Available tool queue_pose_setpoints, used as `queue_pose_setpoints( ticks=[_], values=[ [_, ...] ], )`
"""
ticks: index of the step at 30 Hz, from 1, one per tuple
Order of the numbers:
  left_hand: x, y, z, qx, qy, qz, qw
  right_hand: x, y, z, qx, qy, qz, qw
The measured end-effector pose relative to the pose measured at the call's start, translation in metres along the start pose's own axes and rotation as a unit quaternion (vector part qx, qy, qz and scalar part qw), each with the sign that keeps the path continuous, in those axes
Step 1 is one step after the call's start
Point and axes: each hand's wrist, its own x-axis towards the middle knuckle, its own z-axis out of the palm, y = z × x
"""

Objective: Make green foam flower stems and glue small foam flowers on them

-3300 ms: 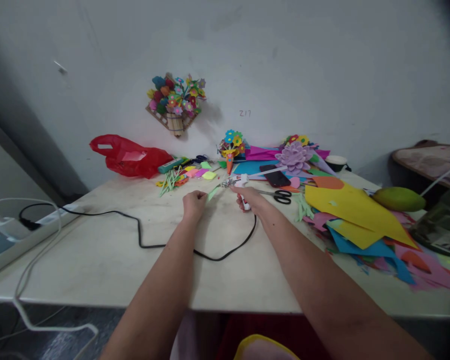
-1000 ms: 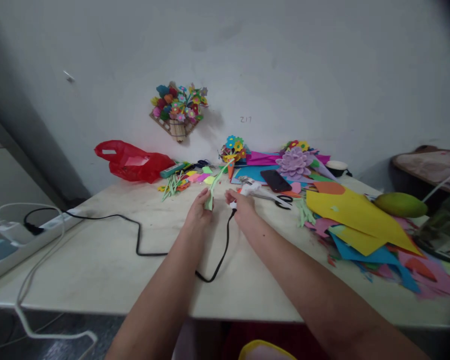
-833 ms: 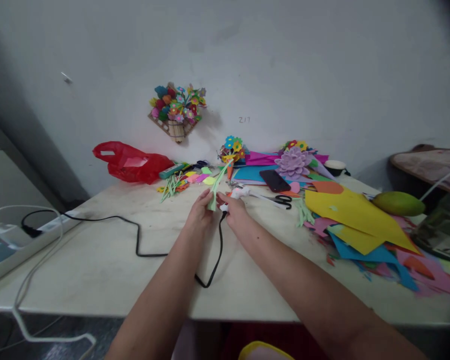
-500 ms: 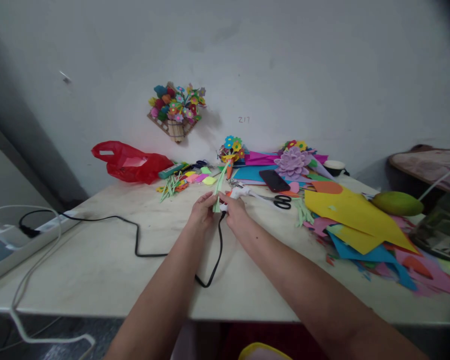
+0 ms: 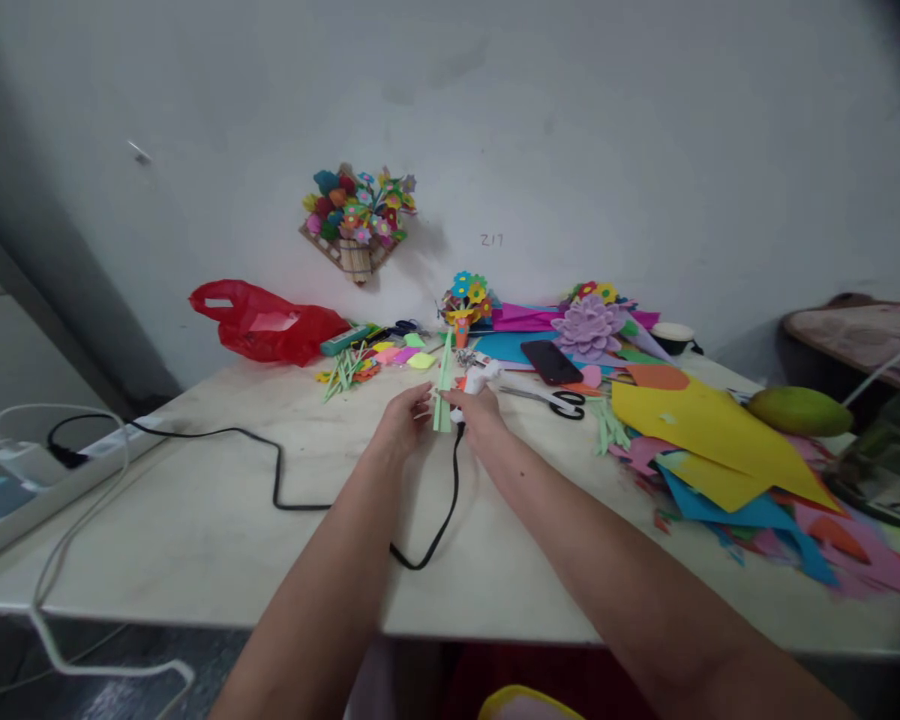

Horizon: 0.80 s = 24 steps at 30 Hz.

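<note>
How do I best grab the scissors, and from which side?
By the black finger loops, probably from above and the right: the scissors appear to lie flat, loops pointing right, while the blades point left toward the right hand and its glue gun.

The space is closed off behind by a plain grey-white wall (image 5: pixel 645 150), marked by faint smudges and a small handwritten number (image 5: pixel 492 240). A flower-filled wall decoration (image 5: pixel 356 225) is hung left of centre, and a soft shadow is thrown to its right. Farther left, a slanting dark grey bar (image 5: pixel 41 308) is seen above a pale panel (image 5: pixel 22 370). A stained off-white table (image 5: pixel 180 550) is set against the wall, with dark floor (image 5: pixel 214 650) glimpsed below. At right, what may be a padded seat (image 5: pixel 870 340) is partly shown. Dim, even light is spread throughout.
</note>
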Motion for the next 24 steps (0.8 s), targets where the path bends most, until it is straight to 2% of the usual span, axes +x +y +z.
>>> queue_pose_setpoints(
  ticks=[3, 6, 12, 24],
  values=[
    [0.005, -0.002, -0.006, 0.033, -0.025, 0.022, 0.999, -0.001, -0.002, -0.001, -0.024, -0.022, 0.033, 0.999],
    [0.005, -0.004, -0.010, 0.054, -0.046, 0.035, 0.997, -0.003, -0.004, -0.002, -0.057, -0.063, 0.029, 0.996],
    [0.005, -0.003, -0.012, 0.057, -0.027, 0.051, 0.997, -0.005, -0.007, -0.002, -0.086, -0.087, 0.028, 0.992],
    [0.004, 0.004, -0.018, 0.004, -0.036, 0.034, 0.999, -0.006, -0.009, -0.003, -0.109, -0.123, 0.045, 0.985]
  ],
)
